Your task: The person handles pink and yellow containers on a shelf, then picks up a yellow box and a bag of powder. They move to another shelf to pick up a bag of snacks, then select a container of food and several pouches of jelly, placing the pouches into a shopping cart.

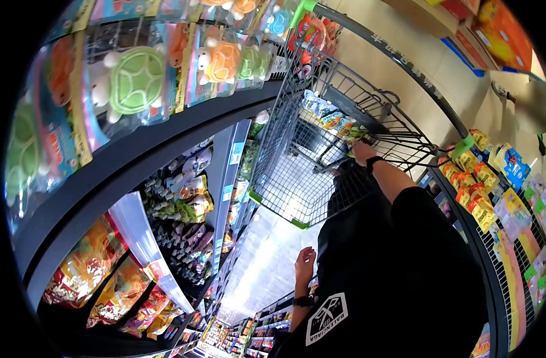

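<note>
My right hand point(363, 153), with a black band at its wrist, is inside a wire shopping cart point(329, 204). Its fingers are curled round the end of a green and yellow snack packet point(357, 133). Beside that packet lie a blue and white packet point(314, 102) and orange packets point(338, 123). Near the cart's lower edge hangs my left hand point(305, 260), a dark watch on its wrist. Its fingers are loosely bent and apart, and nothing shows in them.
Shelves on the left hold packaged turtle toys point(137, 80) and bagged snacks point(85, 256). The cart's handle point(398, 56) crosses the upper right. Another rack carries yellow and red packets point(480, 206). Cartons point(502, 36) stand at the top right, and the aisle floor point(264, 250) runs below the cart.
</note>
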The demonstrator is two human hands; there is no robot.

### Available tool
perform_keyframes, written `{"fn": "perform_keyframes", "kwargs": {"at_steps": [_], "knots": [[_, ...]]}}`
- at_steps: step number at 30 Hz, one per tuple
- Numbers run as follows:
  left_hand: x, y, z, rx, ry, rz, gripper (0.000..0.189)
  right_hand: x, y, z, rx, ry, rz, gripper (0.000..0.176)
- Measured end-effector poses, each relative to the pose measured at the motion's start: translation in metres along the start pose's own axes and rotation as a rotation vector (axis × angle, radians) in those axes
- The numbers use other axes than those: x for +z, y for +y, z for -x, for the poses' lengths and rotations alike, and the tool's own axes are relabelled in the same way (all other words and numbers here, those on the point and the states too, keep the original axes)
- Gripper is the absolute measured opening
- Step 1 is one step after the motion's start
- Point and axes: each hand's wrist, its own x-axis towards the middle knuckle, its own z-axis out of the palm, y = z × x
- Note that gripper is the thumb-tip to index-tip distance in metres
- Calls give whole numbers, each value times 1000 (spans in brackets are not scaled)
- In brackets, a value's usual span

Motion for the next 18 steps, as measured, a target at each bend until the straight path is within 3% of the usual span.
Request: {"fn": "perform_keyframes", "kwargs": {"at_steps": [3, 5, 6, 8, 9, 11, 18], "knots": [[-2, -18, 1, -49, -2, 52, 33, 22, 17, -31, 101, -43, 72, 29], [-5, -27, 3, -74, -4, 75, 34, 49, 29, -54, 99, 299, 5, 23], [-6, -30, 2, -85, -8, 102, 34, 57, 35, -61, 94, 291, 1, 23], [-9, -33, 0, -82, -2, 100, 34, 69, 43, -72, 79, 518, 80, 25], [-9, -34, 1, -73, -3, 102, 35, 57, 38, -66, 78, 515, 79, 25], [-12, -31, -1, -86, -10, 95, 35, 41, 39, -65, 351, 333, -33, 24], [-32, -29, -9, -7, -24, 114, 33, 17, 19, -25, 251, 513, -64, 19]]}}
